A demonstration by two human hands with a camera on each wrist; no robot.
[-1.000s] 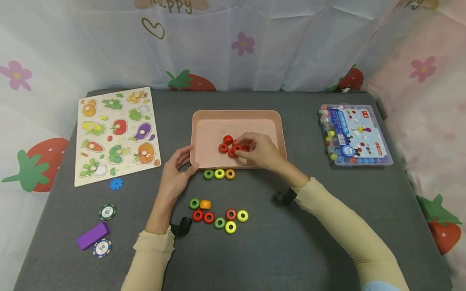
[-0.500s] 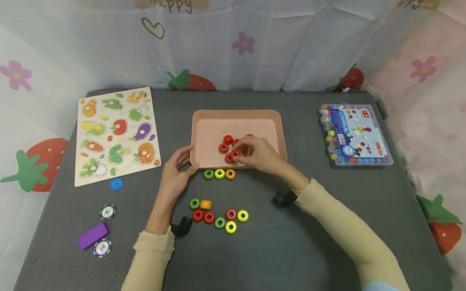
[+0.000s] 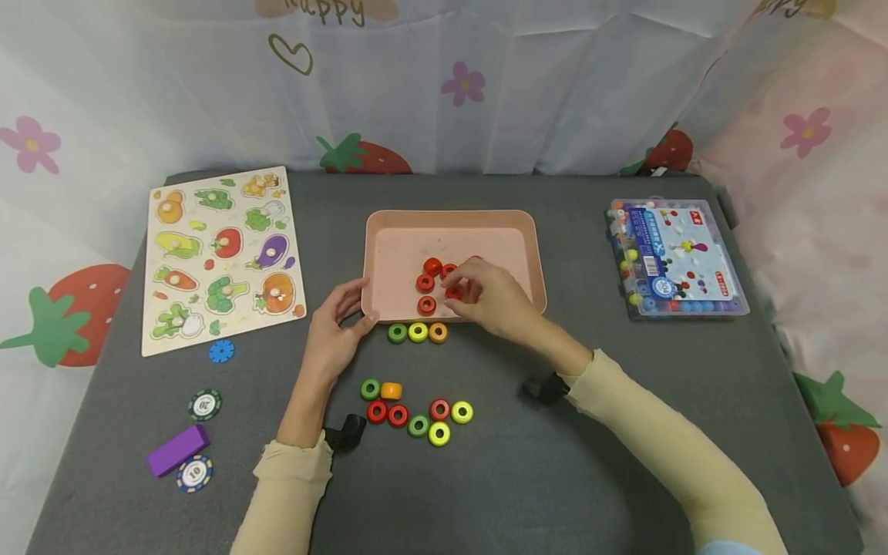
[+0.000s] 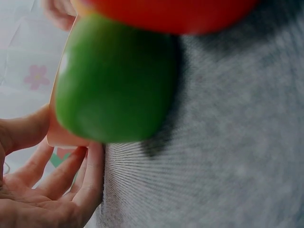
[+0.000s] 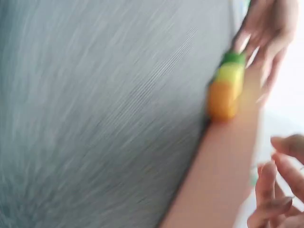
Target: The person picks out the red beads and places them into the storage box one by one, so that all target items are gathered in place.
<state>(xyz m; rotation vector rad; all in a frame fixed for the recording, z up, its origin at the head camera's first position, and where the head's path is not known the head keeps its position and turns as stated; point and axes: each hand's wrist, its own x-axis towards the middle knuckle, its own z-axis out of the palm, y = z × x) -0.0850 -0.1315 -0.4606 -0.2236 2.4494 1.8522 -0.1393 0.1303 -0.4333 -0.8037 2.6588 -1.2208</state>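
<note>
A pink tray point(image 3: 416, 236) sits mid-table with several red ring beads point(image 3: 425, 284) inside. My left hand point(image 3: 334, 335) grips the tray's near left corner, thumb at the front wall and fingers along the side. Over the tray, my right hand point(image 3: 498, 299) has thumb and forefinger apart around a red bead point(image 3: 454, 292), and its palm hides part of the group. One red bead point(image 3: 426, 306) lies apart near the front wall. In the right wrist view, the right fingers point(image 5: 267, 178) bend loosely above the tray wall, no bead visible between them.
Green, yellow and orange beads point(image 3: 438, 333) line the tray's front. Several mixed beads point(image 3: 418, 425) lie nearer. Left are a vegetable puzzle board point(image 3: 197, 264), blue disc point(image 3: 222, 351), poker chips point(image 3: 205, 404) and purple block point(image 3: 178, 450). A plastic case point(image 3: 680, 258) lies right.
My right hand slides a red bead left and toward the front wall, then parts from it and shifts slightly back over the others. The left hand stays at the corner.
</note>
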